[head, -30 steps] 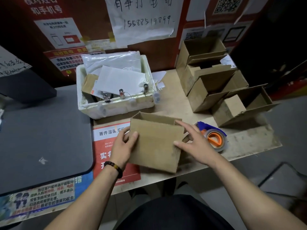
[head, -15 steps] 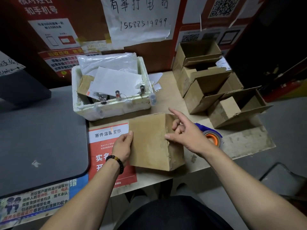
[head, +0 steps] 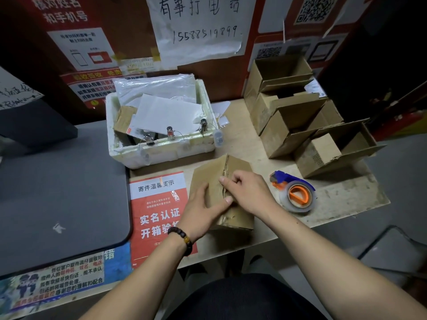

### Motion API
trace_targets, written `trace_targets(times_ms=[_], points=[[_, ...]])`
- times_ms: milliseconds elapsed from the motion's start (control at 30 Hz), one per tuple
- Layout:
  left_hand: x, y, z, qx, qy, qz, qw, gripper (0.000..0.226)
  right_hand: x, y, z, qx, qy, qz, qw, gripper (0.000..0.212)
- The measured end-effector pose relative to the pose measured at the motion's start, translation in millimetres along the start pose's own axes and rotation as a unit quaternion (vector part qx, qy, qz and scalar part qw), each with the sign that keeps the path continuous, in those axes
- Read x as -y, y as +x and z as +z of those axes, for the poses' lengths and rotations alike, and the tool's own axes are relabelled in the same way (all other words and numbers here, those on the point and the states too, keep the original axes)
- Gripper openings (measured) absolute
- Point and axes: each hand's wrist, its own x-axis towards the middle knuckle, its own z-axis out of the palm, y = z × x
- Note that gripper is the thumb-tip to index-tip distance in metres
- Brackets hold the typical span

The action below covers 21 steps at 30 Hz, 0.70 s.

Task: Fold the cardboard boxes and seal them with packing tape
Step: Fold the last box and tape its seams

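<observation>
A small cardboard box [head: 238, 165] stands on the wooden table [head: 346, 199] in front of me, its top flaps folded in so they meet at a middle seam. My left hand [head: 203, 209] lies flat on the left flap, thumb reaching to the seam. My right hand [head: 249, 192] sits on the right flap with its fingers curled down onto the flap edge at the seam. A roll of clear packing tape in an orange and blue dispenser [head: 298, 195] lies just right of the box, untouched.
Several open cardboard boxes [head: 300, 125] are stacked at the back right. A white foam box [head: 161, 153] full of papers and bags stands behind. A red notice [head: 159, 211] is stuck left of the box, and a grey mat [head: 57, 192] lies farther left.
The box was tipped from its side so the flaps face up. My left hand moved from its left edge onto the top. My right hand came down onto the seam.
</observation>
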Motion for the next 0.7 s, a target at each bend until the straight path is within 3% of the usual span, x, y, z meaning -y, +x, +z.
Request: trace_targets(times_ms=[167, 300, 400, 500, 700], points=[[-1.1, -8.4, 6.3, -0.005, 0.052, 0.007, 0.999, 0.121, 18.2, 0.9, -0.5, 0.046, -0.090, -0.012, 0.995, 0.041], [8.0, -14.3, 8.5, -0.013, 0.064, 0.023, 0.998, 0.115, 11.7, 8.0, 1.0, 0.101, 0.002, -0.011, 0.995, 0.036], [9.7, -18.3, 10.6, -0.011, 0.069, 0.027, 0.997, 0.111, 4.7, 12.7, -2.6, 0.098, 0.043, 0.023, 0.994, 0.041], [7.0, -22.2, 15.0, -0.015, 0.079, 0.028, 0.996, 0.112, 11.3, 16.1, -9.6, 0.047, -0.061, 0.012, 0.997, 0.055], [5.4, -27.6, 15.8, -0.017, 0.080, 0.024, 0.996, 0.113, 23.4, 23.6, -9.7, 0.067, -0.089, -0.023, 0.994, 0.045]])
